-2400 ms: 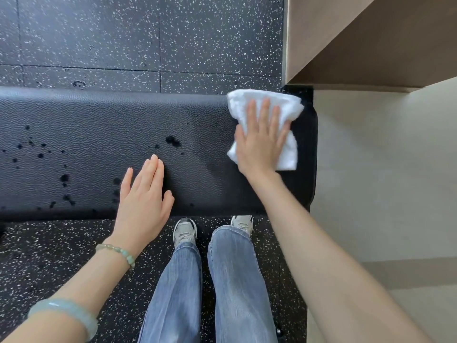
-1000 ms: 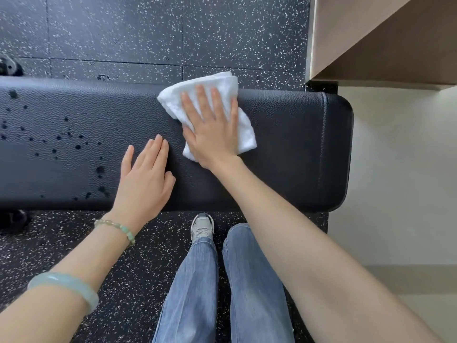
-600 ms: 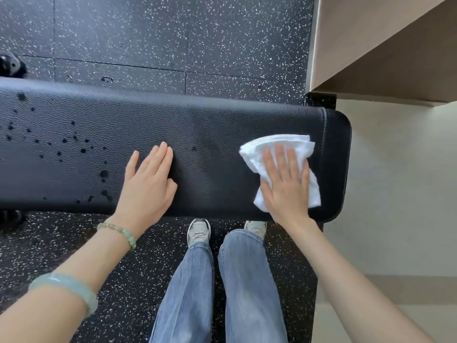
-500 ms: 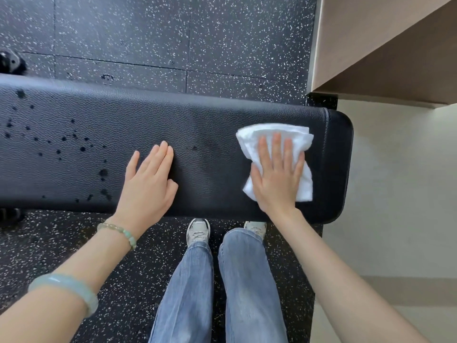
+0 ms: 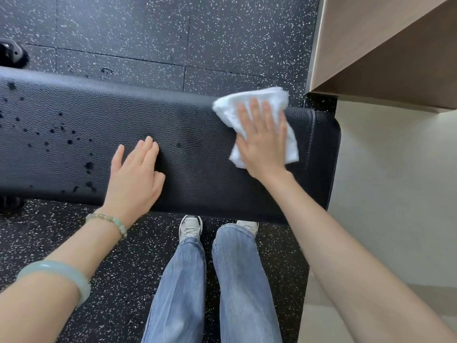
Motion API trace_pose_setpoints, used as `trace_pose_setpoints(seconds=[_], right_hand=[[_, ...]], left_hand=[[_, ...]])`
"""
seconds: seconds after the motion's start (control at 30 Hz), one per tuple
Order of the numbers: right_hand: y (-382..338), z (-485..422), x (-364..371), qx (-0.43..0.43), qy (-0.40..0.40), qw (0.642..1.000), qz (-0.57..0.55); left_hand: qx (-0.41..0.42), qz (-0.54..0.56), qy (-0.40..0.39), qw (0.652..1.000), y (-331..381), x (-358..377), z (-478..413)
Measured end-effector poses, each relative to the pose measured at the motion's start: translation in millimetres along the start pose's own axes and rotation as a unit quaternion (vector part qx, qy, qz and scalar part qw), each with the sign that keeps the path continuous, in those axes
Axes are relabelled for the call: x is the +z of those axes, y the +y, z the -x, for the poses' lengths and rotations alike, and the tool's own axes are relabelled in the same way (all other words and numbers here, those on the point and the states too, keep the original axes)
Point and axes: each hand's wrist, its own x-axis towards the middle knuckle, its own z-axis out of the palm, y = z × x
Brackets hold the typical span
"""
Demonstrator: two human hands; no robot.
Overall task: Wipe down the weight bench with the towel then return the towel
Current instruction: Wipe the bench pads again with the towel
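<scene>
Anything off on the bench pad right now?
Yes: dark wet-looking droplets speckle the black textured bench pad left of the left hand, unwiped. The white folded towel, pressed by the right hand, sits at the pad's right end.

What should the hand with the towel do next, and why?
Probably sweep the towel leftward along the bench, toward the dark droplets beyond the left hand. The right hand presses the towel flat near the bench's right end, which looks dry, while the spots on the left part are unwiped.
</scene>
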Motion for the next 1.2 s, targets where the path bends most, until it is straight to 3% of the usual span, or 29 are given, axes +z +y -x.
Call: trace_pose_setpoints(seconds=[0.1, 0.2, 0.33, 0.4, 0.63, 0.77, 0.83, 0.97, 1.1, 1.2], right_hand=[[59.0, 23.8, -11.2, 0.060, -0.015, 0.998, 0.002], [71.5, 31.4, -12.4, 0.081, -0.011, 0.997, -0.005], [25.8, 21.3, -5.6, 0.207, 0.029, 0.977, -0.039], [-12.7, 14.9, -0.6, 0.223, 0.032, 0.973, -0.050], [-136.5, 18.8, 27.6, 0.053, 0.022, 0.998, -0.008], [-109.2, 49.7, 34.4, -0.104, 0.026, 0.994, 0.002], [-77.1, 68.0, 36.6, -0.113, 0.034, 0.993, 0.020], [-32.1, 102.8, 27.2, 0.084, 0.019, 0.996, 0.001], [-81.0, 98.5, 38.2, 0.285, 0.064, 0.955, -0.046], [-156.8, 90.3, 53.7, 0.280, 0.093, 0.952, -0.075]], left_hand=[[-0.007, -0.004, -0.007, 1.000, 1.8, -1.1, 0.6], [-0.013, 0.010, -0.003, 1.000, 2.8, 0.0, 1.8], [-0.003, 0.039, 0.013, 0.999, 1.0, 3.1, 3.6], [0.010, 0.051, 0.018, 0.998, -4.4, 4.2, 4.8], [0.097, 0.054, 0.011, 0.994, -34.3, -4.4, 1.7], [0.149, 0.032, 0.012, 0.988, -47.1, -2.9, 7.1], [0.173, 0.025, 0.018, 0.984, -55.1, -1.4, 11.1], [0.179, 0.028, 0.027, 0.983, -74.7, 0.7, 14.6], [0.173, 0.034, 0.035, 0.984, -92.0, 4.8, 18.8], [0.179, 0.025, 0.031, 0.983, -99.9, 7.0, 25.0]])
